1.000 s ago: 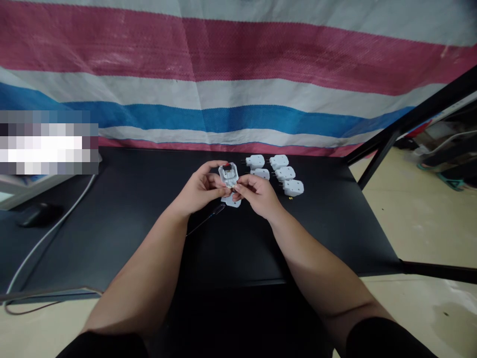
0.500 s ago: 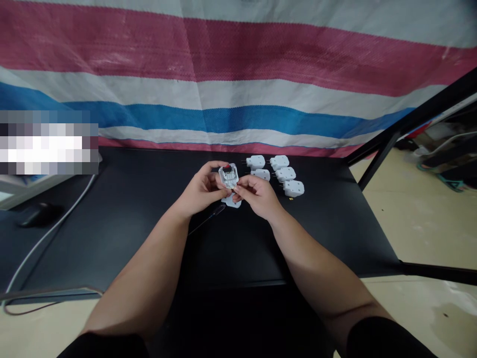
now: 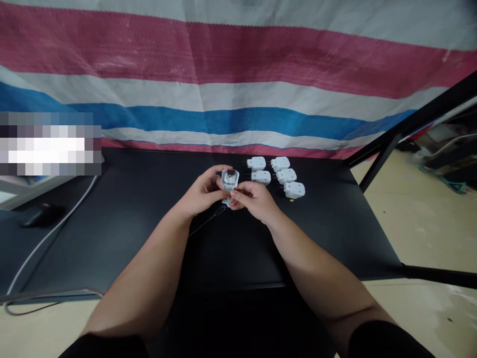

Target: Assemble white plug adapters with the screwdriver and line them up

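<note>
My left hand point(image 3: 203, 193) is closed around an open white plug housing point(image 3: 230, 188), holding it by its left side above the table. Inside the housing sits a black part with a red edge point(image 3: 231, 172), like a rocker switch, with shiny metal below it. My right hand point(image 3: 253, 198) pinches at the near right edge of the housing, thumb and fingertips together; any small piece between them is hidden. Under my hands lies another white piece point(image 3: 226, 202), mostly covered. Beside it is a thin dark tool or cable end point(image 3: 219, 212).
Several white plugs with pins point(image 3: 261, 177) lie right of my hands, near a tiny yellow piece point(image 3: 291, 200). A black mouse point(image 3: 41, 215) and a grey cable point(image 3: 55, 233) are at left. Striped sheeting point(image 3: 238, 119) hangs behind the black table point(image 3: 122, 199); a metal frame point(image 3: 376, 159) stands right.
The housing has tipped and moved slightly nearer to me. My right fingers have shifted a little left and down along its near edge, covering more of the white piece below.
</note>
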`<state>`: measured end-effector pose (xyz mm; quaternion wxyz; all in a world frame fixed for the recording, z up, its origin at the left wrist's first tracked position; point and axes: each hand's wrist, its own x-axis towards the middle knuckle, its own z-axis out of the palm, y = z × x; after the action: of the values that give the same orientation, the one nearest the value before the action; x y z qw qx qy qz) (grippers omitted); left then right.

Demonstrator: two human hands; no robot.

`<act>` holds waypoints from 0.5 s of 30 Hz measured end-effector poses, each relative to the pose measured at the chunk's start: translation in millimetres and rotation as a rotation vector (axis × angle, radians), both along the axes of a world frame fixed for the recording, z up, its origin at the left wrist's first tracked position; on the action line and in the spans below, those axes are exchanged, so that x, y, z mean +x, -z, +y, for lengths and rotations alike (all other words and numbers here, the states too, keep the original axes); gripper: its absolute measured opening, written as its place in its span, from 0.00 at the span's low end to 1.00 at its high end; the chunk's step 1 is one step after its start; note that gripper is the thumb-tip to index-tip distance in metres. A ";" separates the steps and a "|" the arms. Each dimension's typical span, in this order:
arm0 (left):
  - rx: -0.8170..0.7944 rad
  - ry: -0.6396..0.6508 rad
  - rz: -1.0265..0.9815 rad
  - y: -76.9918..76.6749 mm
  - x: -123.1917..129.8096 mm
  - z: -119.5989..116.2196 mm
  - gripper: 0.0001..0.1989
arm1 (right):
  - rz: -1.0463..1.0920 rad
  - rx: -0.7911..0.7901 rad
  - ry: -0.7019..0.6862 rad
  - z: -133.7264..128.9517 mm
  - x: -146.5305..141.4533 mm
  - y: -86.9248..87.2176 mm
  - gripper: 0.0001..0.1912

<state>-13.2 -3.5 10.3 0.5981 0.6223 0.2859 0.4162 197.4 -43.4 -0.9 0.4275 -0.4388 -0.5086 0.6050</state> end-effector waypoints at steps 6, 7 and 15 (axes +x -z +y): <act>-0.085 0.082 -0.017 1.6 -2.6 1.6 0.35 | -0.312 0.528 0.312 -3.5 9.1 -13.2 0.12; -0.103 0.113 -0.019 0.9 -2.5 1.2 0.34 | -0.356 0.617 0.293 -3.9 10.1 -15.4 0.12; -0.097 0.128 -0.027 -4.2 -3.1 -1.2 0.35 | -0.476 0.674 0.150 -1.6 15.1 -13.0 0.18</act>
<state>-16.3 -4.7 14.6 0.6567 0.6040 0.2573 0.3710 212.5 -44.9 12.1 0.4604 -0.4378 -0.7294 0.2535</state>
